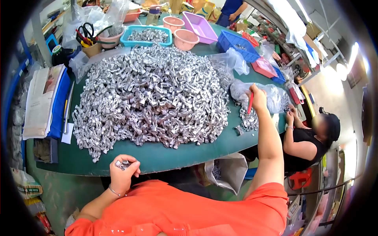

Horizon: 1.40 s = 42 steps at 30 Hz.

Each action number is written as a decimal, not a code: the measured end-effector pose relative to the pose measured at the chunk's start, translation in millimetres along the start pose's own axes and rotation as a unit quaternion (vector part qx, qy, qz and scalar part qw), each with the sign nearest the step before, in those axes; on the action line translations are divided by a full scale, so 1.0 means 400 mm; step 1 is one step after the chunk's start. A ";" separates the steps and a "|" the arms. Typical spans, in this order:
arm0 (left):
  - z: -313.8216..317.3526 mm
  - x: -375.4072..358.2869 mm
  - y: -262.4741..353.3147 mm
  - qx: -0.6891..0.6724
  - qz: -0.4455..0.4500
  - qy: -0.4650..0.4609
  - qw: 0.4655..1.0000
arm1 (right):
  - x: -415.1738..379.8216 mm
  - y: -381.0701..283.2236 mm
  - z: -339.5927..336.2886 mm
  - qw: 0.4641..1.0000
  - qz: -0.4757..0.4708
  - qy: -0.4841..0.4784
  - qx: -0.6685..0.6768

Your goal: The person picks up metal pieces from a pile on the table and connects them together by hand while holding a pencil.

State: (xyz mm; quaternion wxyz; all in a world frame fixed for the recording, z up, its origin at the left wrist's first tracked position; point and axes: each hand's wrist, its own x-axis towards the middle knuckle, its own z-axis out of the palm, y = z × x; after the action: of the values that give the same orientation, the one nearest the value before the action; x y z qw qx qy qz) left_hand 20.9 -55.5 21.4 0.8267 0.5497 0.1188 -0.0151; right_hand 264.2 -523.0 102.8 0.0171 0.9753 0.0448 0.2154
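Note:
A big heap of small silvery metal pieces (149, 98), many of them loop-shaped, covers much of the green table (189, 153). My left hand (122, 175) is at the table's front edge, fingers curled round a few metal pieces (123, 165) like those in the heap. On the right, my right hand (258, 97) is closed on a slim red-handled tool (250, 103) that points down. Its exact kind does not show. Below the tool lies a smaller cluster of metal pieces (249, 122), beside clear plastic bags (275, 96).
Behind the heap stand a turquoise tray (125, 38) of pieces, pink bowls (185, 39), a purple basket (199, 25) and a blue basket (232, 43). Papers (41, 100) stand at left. A co-worker (309, 143) sits at right. A sack (232, 171) is below the table edge.

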 end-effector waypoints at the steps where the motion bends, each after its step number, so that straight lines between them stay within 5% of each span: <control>1: 0.002 0.000 0.001 0.002 0.001 0.000 1.000 | 0.009 -0.004 -0.006 1.000 0.002 0.007 -0.001; 4: 0.007 0.005 0.006 0.016 0.000 0.007 1.000 | 0.031 -0.095 -0.022 0.961 -0.066 0.203 0.175; 7: 0.006 0.014 -0.005 -0.005 -0.002 0.010 1.000 | -0.010 -0.272 -0.056 0.904 -0.144 0.245 0.318; 9: -0.006 0.016 -0.009 0.001 -0.019 -0.007 1.000 | -0.079 -0.425 -0.095 0.867 -0.158 0.186 0.433; 12: -0.016 0.012 -0.006 0.029 -0.041 -0.007 0.999 | -0.200 -0.590 -0.097 0.801 -0.299 0.083 0.512; 15: -0.034 0.001 -0.007 0.014 -0.041 0.008 0.999 | -0.291 -0.711 -0.041 0.767 -0.416 -0.023 0.488; 16: -0.039 -0.003 -0.003 0.015 -0.050 0.004 0.999 | -0.320 -0.748 -0.039 0.792 -0.386 -0.079 0.466; 20: -0.059 -0.016 -0.010 0.006 -0.063 0.015 0.998 | -0.339 -0.842 0.033 0.895 -0.351 0.007 0.277; 31: -0.061 -0.005 -0.020 0.027 -0.102 -0.008 0.994 | -0.340 -0.842 0.018 0.899 -0.359 -0.011 0.251; 34: -0.056 0.001 -0.026 0.032 -0.078 -0.020 0.996 | -0.369 -0.857 0.002 0.812 -0.245 -0.023 0.529; 37: -0.047 -0.003 -0.024 0.023 -0.045 -0.014 0.999 | -0.426 -0.862 -0.028 0.667 -0.005 -0.213 0.714; 42: -0.048 -0.016 -0.019 0.084 -0.034 -0.012 0.996 | -0.464 -0.863 -0.047 0.571 0.085 -0.258 0.775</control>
State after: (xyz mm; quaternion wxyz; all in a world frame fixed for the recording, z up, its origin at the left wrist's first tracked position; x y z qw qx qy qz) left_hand 10.1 -41.9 8.8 0.7780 0.6127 0.1258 -0.0591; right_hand 61.0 -196.7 23.7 -0.7527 0.6295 0.1052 -0.1614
